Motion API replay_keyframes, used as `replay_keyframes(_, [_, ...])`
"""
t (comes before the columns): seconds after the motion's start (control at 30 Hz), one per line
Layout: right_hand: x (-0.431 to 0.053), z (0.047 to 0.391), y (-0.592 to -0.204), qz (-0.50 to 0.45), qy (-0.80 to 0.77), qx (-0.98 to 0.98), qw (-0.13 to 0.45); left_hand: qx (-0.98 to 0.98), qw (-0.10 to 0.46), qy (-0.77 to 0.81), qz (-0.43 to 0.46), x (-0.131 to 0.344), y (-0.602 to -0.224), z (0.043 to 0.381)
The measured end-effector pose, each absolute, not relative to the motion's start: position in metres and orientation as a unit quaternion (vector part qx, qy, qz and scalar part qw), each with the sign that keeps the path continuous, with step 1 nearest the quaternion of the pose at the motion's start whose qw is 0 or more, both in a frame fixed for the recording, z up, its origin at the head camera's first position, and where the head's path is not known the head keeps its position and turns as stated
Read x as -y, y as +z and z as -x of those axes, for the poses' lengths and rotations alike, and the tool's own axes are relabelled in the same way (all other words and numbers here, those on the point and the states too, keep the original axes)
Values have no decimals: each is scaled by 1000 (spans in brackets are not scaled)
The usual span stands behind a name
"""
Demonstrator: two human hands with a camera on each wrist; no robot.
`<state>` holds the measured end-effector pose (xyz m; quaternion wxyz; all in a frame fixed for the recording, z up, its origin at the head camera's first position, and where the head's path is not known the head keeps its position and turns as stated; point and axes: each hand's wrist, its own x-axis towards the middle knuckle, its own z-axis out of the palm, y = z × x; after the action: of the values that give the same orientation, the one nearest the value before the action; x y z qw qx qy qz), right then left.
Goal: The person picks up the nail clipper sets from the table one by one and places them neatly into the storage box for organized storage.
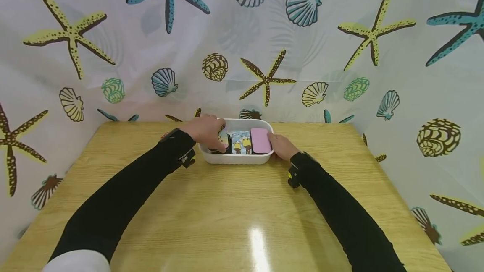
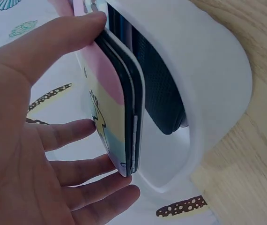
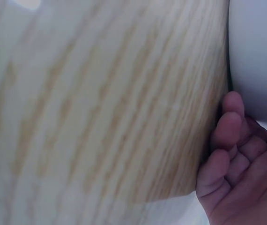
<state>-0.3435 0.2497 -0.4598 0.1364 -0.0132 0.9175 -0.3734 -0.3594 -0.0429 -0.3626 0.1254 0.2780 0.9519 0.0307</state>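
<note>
A white oval bin (image 1: 238,159) stands on the table with several flat cases in it. My left hand (image 1: 206,131) reaches in at its left end. In the left wrist view, thumb and fingers pinch a slim pastel tin case (image 2: 110,103) with a dark edge, tilted at the bin's inner side. Next to it sit a blue case with yellow cartoon figures (image 1: 241,142) and a pink case (image 1: 260,141). My right hand (image 1: 282,146) grips the bin's right end. Its curled fingers (image 3: 227,129) lie against the outer wall in the right wrist view; the thumb is hidden there.
The wooden table (image 1: 227,209) stretches from the bin toward me, with a bright reflection near the front. Behind the bin and along both sides hangs a white curtain (image 1: 234,32) printed with starfish and shells.
</note>
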Motion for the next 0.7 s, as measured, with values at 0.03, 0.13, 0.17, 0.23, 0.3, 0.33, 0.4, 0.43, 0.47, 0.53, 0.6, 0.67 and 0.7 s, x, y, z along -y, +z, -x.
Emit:
replay_keyframes(0.03, [-250,344,-461,13,-374,-917,136,-952,131,28,-276,42,-364,360])
replay_keyframes(0.13, [-249,343,-462,14,-377,-916,136,-949,148,29,-276,42,-370,363])
replay_keyframes(0.17, [-249,343,-463,14,-378,-916,136,-948,157,33,-276,42,-372,364])
replay_keyframes(0.23, [-249,343,-463,13,-378,-916,136,-945,172,36,-277,42,-375,365])
replay_keyframes(0.3, [-249,344,-464,13,-377,-916,136,-942,183,41,-279,42,-378,367])
replay_keyframes(0.33, [-249,345,-464,14,-376,-917,135,-940,187,42,-281,42,-380,368])
replay_keyframes(0.4, [-250,346,-463,16,-373,-918,134,-938,194,48,-282,42,-381,369])
replay_keyframes(0.43, [-250,346,-463,17,-371,-919,134,-937,195,53,-284,42,-381,370])
replay_keyframes(0.47, [-251,346,-462,17,-369,-920,132,-936,197,58,-287,42,-381,371])
replay_keyframes(0.53, [-251,346,-461,14,-367,-921,130,-932,201,67,-296,41,-381,372])
replay_keyframes(0.6, [-251,345,-461,10,-366,-922,129,-926,206,73,-308,40,-380,373])
replay_keyframes(0.67, [-252,346,-462,10,-365,-922,129,-922,210,72,-317,39,-381,373])
replay_keyframes(0.7, [-252,346,-462,11,-366,-921,130,-922,212,72,-317,38,-381,373])
